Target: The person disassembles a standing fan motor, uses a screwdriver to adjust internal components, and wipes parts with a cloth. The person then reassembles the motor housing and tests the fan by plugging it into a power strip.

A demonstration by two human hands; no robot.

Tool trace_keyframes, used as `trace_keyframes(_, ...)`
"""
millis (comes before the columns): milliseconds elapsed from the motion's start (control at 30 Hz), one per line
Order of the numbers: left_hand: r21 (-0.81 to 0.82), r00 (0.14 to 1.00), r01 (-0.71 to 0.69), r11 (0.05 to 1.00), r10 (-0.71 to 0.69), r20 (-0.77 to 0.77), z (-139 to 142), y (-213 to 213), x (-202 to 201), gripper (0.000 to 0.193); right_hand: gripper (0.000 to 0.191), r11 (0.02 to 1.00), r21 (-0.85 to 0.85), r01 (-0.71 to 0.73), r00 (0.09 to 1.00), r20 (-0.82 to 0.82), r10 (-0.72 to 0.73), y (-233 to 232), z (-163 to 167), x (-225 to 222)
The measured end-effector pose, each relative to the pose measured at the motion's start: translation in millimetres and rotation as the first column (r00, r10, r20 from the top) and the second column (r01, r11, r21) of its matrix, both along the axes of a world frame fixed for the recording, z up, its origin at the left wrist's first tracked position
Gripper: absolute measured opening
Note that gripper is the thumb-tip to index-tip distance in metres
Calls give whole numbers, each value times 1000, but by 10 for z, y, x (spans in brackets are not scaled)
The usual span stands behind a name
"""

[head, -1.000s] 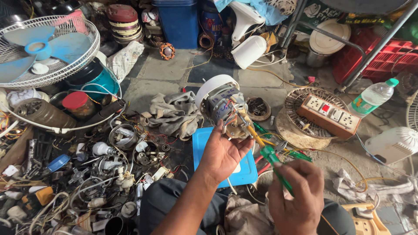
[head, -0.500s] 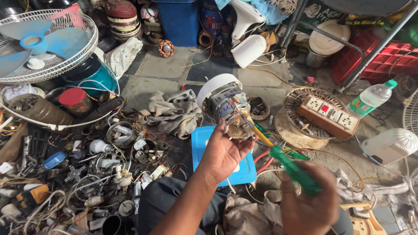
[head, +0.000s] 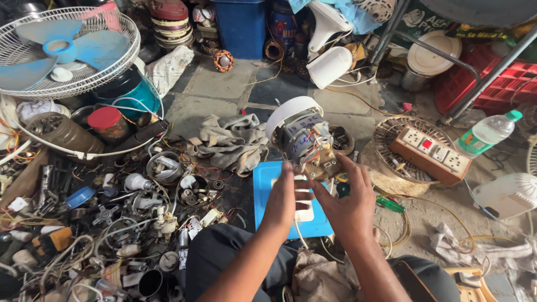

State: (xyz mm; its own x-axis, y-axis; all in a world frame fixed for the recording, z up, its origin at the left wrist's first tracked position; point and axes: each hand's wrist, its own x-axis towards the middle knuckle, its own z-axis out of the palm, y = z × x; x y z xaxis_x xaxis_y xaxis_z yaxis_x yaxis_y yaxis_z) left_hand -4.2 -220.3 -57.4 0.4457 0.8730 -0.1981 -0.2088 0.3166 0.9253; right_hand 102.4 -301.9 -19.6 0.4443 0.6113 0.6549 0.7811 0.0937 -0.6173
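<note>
Screwdriver now gone from right hand; two hands on one fan motor.

I am sitting over a grey stone-slab floor; lying on it are a crumpled grey cloth, a flat blue plastic lid, a wooden socket board and a clear plastic bottle.

A cluttered fan repair workshop (floor-level): fan grille, scattered spare parts, bare stone floor.
</note>
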Motion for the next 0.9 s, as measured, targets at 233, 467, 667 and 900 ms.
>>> trace_keyframes(233, 987, 925, 158, 10, 349, -151, 546, 382, -490, 64, 60, 999, -11, -37, 988, -152, 35, 42, -141, 83)
trace_keyframes(467, 880, 876, 444, -170, 288, -387, 763, 990, -303, 67, 59, 992, -112, -53, 970, -242, 25, 144, -214, 379)
trace_keyframes(667, 927, 908, 356, -121, 279, -313, 693, 1087, -114, 71, 56, 974, -123, -189, 886, -449, 115, 234, -163, 514)
trace_keyframes(900, 832, 818, 527, -173, 369, -441, 690, 1029, -44, 103, 50, 974, -48, -221, 867, -468, 174, 221, -149, 586)
